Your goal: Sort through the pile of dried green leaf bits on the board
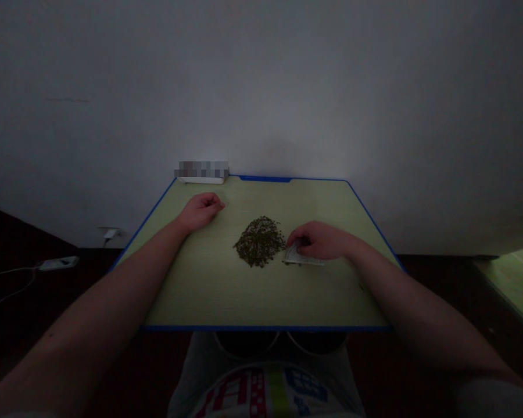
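A loose heap of small dark green-brown grains (pixel 260 241) lies mid-table; I cannot tell their exact kind. At its right edge, my right hand (pixel 322 240) is closed on a thin whitish sheet (pixel 307 258) with faint markings, perhaps paper. The sheet slants down to the tabletop, and a few grains lie by its lower edge. My left hand (pixel 200 210) rests on the table, up and to the left of the heap and apart from it. Its fingers are curled together, and whatever they may hold is hidden.
The pale tabletop (pixel 261 302) has a blue rim. A white box (pixel 203 179), partly pixelated, stands at its back left corner against the grey wall (pixel 261 87). Two dark round shapes with pale rims show below the front edge. A power strip (pixel 58 263) with cables lies left.
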### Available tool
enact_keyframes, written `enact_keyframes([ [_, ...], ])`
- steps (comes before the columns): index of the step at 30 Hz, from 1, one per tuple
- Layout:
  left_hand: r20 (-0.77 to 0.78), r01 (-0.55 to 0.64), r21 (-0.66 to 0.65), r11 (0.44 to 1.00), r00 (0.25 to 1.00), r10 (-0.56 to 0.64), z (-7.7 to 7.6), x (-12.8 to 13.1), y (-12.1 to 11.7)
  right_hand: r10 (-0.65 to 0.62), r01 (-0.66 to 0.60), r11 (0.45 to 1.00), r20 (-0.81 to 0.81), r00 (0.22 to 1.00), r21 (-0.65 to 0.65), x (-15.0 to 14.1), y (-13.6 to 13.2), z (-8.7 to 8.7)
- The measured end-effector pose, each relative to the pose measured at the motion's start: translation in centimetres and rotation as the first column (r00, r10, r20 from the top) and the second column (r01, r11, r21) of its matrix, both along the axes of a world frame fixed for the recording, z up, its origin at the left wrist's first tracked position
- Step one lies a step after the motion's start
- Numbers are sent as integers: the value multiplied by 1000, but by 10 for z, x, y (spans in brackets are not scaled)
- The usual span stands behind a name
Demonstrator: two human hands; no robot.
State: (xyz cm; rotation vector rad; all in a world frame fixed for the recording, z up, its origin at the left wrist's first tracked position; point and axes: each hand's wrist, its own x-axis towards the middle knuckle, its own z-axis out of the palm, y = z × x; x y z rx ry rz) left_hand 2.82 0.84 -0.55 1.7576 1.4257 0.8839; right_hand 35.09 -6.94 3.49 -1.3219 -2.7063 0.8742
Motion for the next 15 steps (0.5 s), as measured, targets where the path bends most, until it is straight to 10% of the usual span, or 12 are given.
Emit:
enact_keyframes([
  [15, -9, -2, 7, 1000, 1000, 2, -1, -1, 1, -18, 7, 997, 156, 988, 71, -3, -13, 12],
])
